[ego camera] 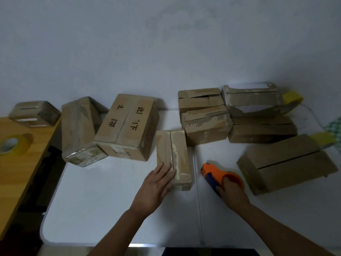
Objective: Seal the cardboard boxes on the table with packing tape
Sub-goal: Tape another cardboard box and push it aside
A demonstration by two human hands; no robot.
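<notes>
1. The left hand [156,183] lies flat, fingers straight and together, pressing on the near left part of a small cardboard box [173,157] at about 6 o'clock of the white table [110,200]; nothing is grasped.
2. The small box's top seam runs away from the person, with worn, pale patches along it.
3. The right hand [232,191] has its fingers curled round an orange and blue tape dispenser [219,175], which sits at 3 o'clock of the small box, near it but apart, nose pointing to 11 o'clock.
4. A long box with a slit top [287,163] lies at 3 o'clock of the dispenser, tilted.
5. At 12 to 1 o'clock of the small box is a cluster of torn boxes [204,119], touching one another; further right are a box with white cut-outs [252,100] and, nearer, a flat box [262,130].
6. A yellow tape roll [293,101] sits at the right end of the cut-out box; another yellow roll [322,140] shows behind the long box.
7. At 10 o'clock stands a box with black handwritten characters [129,126], and left of it, touching, a taped box tipped on edge [79,130].
8. At 9 o'clock a wooden table [20,163] carries a clear tape roll [13,145] and a small taped box [35,113].
</notes>
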